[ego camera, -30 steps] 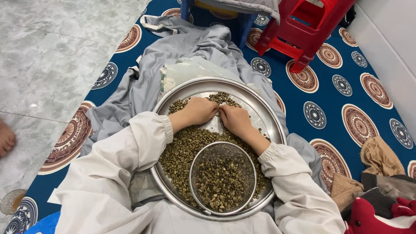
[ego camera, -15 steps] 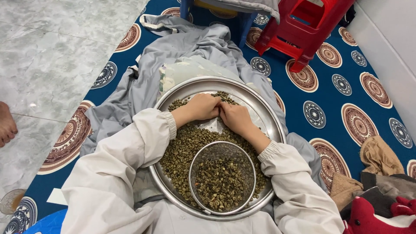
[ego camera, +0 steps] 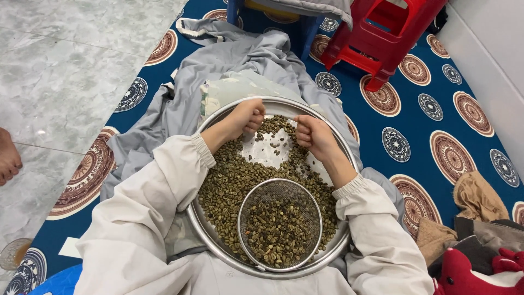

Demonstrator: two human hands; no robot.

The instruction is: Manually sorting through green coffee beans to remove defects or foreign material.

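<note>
Left hand (ego camera: 246, 116) and right hand (ego camera: 312, 133) fisted apart over tray (ego camera: 349, 158); beans (ego camera: 229, 186) under and between curled fingers (ego camera: 254, 123), whether any are gripped unclear.

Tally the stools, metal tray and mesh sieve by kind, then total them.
Plastic stools: 2, red stool and blue stool
Round metal tray: 1
Mesh sieve: 1
Total: 4

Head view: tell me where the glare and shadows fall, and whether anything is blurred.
Head view: even indoor light; glare on the bare metal of the round tray and the marble floor; soft shadows under the left hand and right hand; green beans and mesh sieve sharp; slight wide-angle bend at the edges.
</note>
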